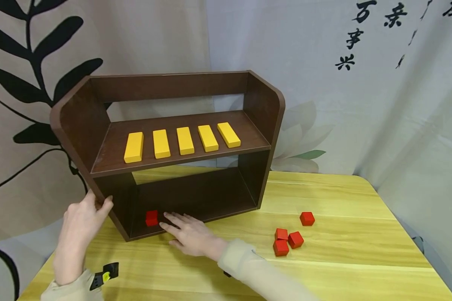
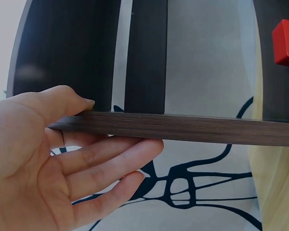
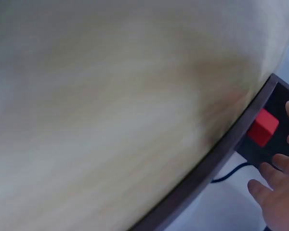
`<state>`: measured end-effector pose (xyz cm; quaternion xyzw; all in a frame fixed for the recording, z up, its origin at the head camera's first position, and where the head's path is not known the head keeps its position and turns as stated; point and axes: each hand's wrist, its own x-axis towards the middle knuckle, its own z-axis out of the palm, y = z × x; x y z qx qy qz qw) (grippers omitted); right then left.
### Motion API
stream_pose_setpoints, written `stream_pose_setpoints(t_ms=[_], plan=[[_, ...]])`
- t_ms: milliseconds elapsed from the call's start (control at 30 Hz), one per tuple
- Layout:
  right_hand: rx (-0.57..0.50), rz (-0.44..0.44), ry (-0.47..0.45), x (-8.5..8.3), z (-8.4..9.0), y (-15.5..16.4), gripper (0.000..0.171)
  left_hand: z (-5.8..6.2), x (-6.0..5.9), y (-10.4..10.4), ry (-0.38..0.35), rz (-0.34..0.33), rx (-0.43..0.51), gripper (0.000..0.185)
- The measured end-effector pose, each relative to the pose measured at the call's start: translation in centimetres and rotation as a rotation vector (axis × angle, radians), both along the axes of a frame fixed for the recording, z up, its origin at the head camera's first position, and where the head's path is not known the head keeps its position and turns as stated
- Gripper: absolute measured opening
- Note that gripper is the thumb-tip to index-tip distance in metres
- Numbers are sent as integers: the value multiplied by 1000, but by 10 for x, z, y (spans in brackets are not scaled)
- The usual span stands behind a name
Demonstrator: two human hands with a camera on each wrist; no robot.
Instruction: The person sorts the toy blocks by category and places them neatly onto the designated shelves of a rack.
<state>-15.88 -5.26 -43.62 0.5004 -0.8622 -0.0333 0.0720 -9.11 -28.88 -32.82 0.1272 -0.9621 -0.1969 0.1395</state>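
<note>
A dark brown two-tier shelf [image 1: 79,121] stands on the wooden table [image 1: 342,267]. My left hand [image 1: 83,217] holds the shelf's left side panel [image 2: 183,127], thumb on the inner face and straight fingers [image 2: 111,159] on the outer. A red cube [image 1: 152,218] sits on the bottom board near the left corner, also seen as the red cube [image 2: 285,42] and the red cube [image 3: 262,127]. My right hand [image 1: 188,232] lies flat with straight fingers [image 3: 274,163] just right of that cube, fingertips close to it. Several yellow blocks [image 1: 185,140] lie in a row on the upper board.
Several loose red cubes [image 1: 288,239] lie on the table right of the shelf. Printed fabric hangs behind and to the sides. The table's right edge runs near the fabric.
</note>
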Motion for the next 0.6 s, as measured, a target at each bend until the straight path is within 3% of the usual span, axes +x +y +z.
stream_pose_setpoints(t_ms=[200,400,600], plan=[[-63,34,25,-4,9,40,55,-1,1,1,11,1,2,36],[-93,39,-21,-10,15,89,54,0,1,1,12,-2,3,35],[-208,68,-81,-15,15,145,51,0,1,1,18,-2,3,35]])
